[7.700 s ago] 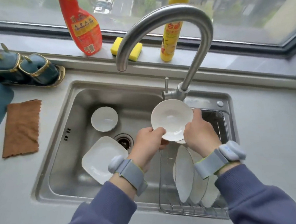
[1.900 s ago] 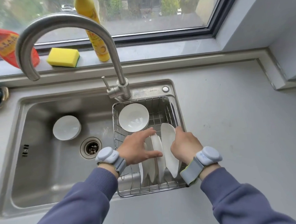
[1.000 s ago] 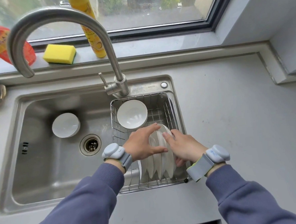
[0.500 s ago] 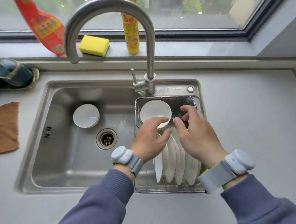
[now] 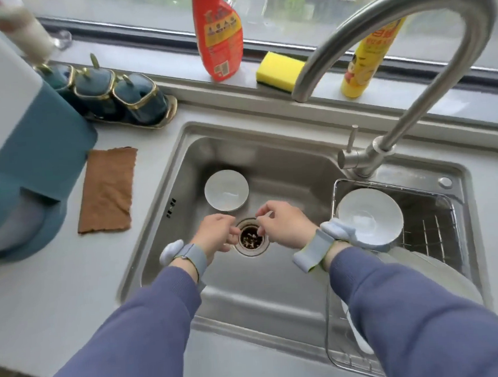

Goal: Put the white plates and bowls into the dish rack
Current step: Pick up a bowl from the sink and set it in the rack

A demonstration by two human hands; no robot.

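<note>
A small white bowl point(image 5: 226, 189) stands upright on the floor of the steel sink point(image 5: 284, 168), just behind the drain point(image 5: 250, 237). My left hand point(image 5: 217, 232) and my right hand point(image 5: 285, 222) hover over the drain, a little in front of that bowl, fingers loosely curled and holding nothing. At the sink's right end sits the wire dish rack point(image 5: 430, 224). A larger white bowl point(image 5: 370, 214) lies in its back part. White plates point(image 5: 439, 275) stand on edge in its front part, mostly hidden by my right sleeve.
The curved steel tap point(image 5: 407, 33) arches over the sink from the back right. On the sill stand a red spray bottle point(image 5: 219, 35), a yellow sponge point(image 5: 278, 70) and a yellow bottle point(image 5: 370, 49). A brown cloth point(image 5: 108, 191), teal jars point(image 5: 113, 94) and a teal appliance point(image 5: 16, 161) occupy the left counter.
Both hands have left the plates in the rack and moved left over the drain, toward the small bowl. The view has swung left.
</note>
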